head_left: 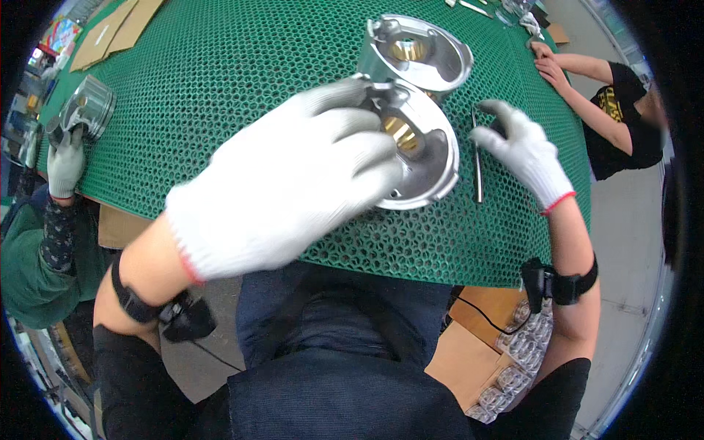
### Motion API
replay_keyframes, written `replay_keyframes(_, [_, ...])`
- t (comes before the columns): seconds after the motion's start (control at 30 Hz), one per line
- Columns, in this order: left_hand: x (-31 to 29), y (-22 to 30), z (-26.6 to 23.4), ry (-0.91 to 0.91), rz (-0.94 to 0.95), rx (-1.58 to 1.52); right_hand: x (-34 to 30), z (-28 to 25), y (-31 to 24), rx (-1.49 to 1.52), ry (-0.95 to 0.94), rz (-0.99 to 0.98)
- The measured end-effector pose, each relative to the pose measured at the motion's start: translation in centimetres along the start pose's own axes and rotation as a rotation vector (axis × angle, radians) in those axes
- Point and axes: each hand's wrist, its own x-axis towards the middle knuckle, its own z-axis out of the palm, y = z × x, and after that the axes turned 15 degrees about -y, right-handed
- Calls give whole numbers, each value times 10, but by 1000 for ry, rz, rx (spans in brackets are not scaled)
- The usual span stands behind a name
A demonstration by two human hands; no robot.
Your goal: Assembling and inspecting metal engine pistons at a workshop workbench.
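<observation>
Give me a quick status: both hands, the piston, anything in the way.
Left hand gripping near piston, raised. Right hand open, over metal pin on green mat. Second piston close behind.

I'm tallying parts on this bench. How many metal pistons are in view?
3: one piston held by the left hand, one on the green mat behind it, one at a co-worker's gloved hand. Others may be hidden.

free: green mat point(242, 66) left-centre | blocked: 2 pistons point(422, 51), metal rod point(477, 165) centre-right
</observation>
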Motion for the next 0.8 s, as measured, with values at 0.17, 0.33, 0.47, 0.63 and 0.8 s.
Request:
replay_keyframes(0.17, [40, 2, -5, -587, -257, 5, 6, 21, 6, 109, 47, 10])
replay_keyframes(0.33, [-31, 19, 43, 240, -558, -204, -9, 39, 10, 1, 82, 83])
replay_keyframes(0.47, [-77, 50, 82, 574, -912, -877, -25, 51, 31, 344, 229, -157])
replay_keyframes(0.63, [-112, 67, 131, 627, -753, -420, -81, 44, -12, 1374, 125, -113])
replay_keyframes(0.8, [-117, 64, 132, 514, -638, -392, -118, 85, -46, 1694, -138, -261])
